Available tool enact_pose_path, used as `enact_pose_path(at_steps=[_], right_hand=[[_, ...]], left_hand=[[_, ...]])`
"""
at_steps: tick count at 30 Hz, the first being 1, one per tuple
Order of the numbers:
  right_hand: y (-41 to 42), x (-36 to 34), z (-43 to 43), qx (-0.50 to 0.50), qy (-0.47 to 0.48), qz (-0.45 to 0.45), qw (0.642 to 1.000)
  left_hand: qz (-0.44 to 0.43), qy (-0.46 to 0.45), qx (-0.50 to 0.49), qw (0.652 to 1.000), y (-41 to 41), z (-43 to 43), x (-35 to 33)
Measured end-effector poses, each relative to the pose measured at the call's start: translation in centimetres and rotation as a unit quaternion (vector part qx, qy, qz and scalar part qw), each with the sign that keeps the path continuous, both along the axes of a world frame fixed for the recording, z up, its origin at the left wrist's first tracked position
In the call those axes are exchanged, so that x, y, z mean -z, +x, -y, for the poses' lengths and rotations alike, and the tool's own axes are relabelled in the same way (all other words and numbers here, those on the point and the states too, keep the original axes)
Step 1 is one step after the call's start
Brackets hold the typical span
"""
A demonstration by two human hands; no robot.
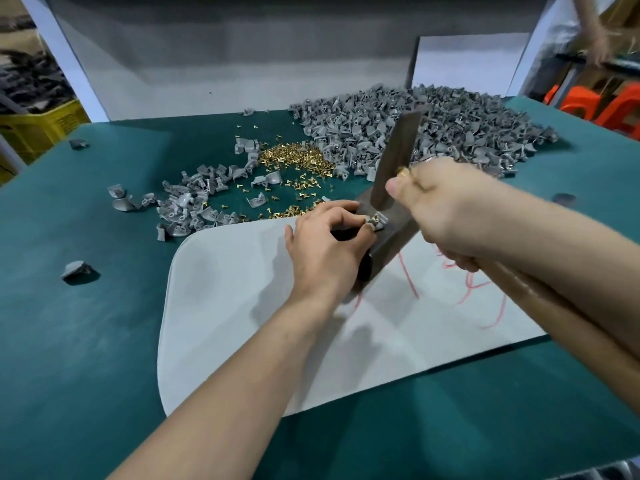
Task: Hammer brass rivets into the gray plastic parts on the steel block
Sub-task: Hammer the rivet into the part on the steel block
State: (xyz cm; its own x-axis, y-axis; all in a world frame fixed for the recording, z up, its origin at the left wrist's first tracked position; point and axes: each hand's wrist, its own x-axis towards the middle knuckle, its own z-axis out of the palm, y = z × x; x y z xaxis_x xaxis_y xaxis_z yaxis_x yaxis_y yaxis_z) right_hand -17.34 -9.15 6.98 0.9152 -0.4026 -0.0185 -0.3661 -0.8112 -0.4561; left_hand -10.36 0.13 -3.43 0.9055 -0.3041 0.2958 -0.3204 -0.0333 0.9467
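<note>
While a gray plastic part is pinched at its edge by the left hand on top of the steel block, a hammer is gripped in the closed right hand, its head poised just above. A brass rivet is seen seated in the part. The part is judged light, small and apt to skid, so it is best held by its rim, clear of the rivet.

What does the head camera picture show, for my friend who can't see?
The left hand holds a gray part on a steel block while the right hand grips a hammer above it. Heaps of gray parts and brass rivets lie behind on the green table.
</note>
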Motion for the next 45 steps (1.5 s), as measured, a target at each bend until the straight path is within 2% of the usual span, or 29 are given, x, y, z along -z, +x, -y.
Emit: enact_pose_path(at_steps=[11,13,15,17,19,22,27,29,31,32,35,38,41,45], right_hand=[[-0.6,0.2,0.1,0.014,0.038,-0.012,0.999],[-0.6,0.7,0.1,0.007,0.068,-0.031,0.997],[-0.7,1.1,0.8,0.01,0.126,0.019,0.992],[-0.7,0.7,2.2,0.037,0.258,0.084,0.962],[-0.5,0.1,3.8,0.064,0.378,0.096,0.919],[0.2,1.3,6.2,0.089,0.454,0.084,0.883],[0.9,4.4,8.5,0.077,0.587,0.092,0.801],[1.0,5.3,9.0,0.083,0.605,0.088,0.787],[1.1,6.1,9.3,0.104,0.582,0.077,0.803],[1.1,6.5,9.4,0.121,0.547,0.074,0.825],[1.0,7.5,10.0,0.165,0.365,0.084,0.912],[1.3,8.0,10.3,0.161,0.182,0.098,0.965],[1.6,8.4,10.5,0.146,0.085,0.089,0.982],[1.7,8.8,10.8,0.149,0.064,0.074,0.984]], left_hand=[[0.006,0.002,0.002,1.0,0.2,-0.2,0.2],[0.007,0.006,0.003,1.0,0.4,-0.2,0.4],[0.005,0.005,-0.001,1.0,0.3,-0.2,0.6],[-0.004,-0.005,-0.01,1.0,0.3,-0.2,0.5],[-0.015,-0.003,-0.017,1.0,0.2,-0.2,0.4],[-0.029,-0.003,-0.017,0.999,0.2,-0.3,0.6],[-0.044,-0.001,-0.024,0.999,0.1,-0.3,0.3],[-0.041,0.005,-0.028,0.999,0.1,-0.3,0.3],[-0.039,0.007,-0.033,0.999,0.1,-0.2,0.3],[-0.04,0.008,-0.034,0.999,0.2,-0.3,0.3],[-0.042,0.008,-0.035,0.998,0.2,-0.3,0.3],[-0.046,0.007,-0.033,0.998,0.2,-0.3,0.4],[-0.042,0.009,-0.038,0.998,0.1,-0.3,0.3],[-0.031,0.02,-0.037,0.999,0.0,-0.3,0.2]])
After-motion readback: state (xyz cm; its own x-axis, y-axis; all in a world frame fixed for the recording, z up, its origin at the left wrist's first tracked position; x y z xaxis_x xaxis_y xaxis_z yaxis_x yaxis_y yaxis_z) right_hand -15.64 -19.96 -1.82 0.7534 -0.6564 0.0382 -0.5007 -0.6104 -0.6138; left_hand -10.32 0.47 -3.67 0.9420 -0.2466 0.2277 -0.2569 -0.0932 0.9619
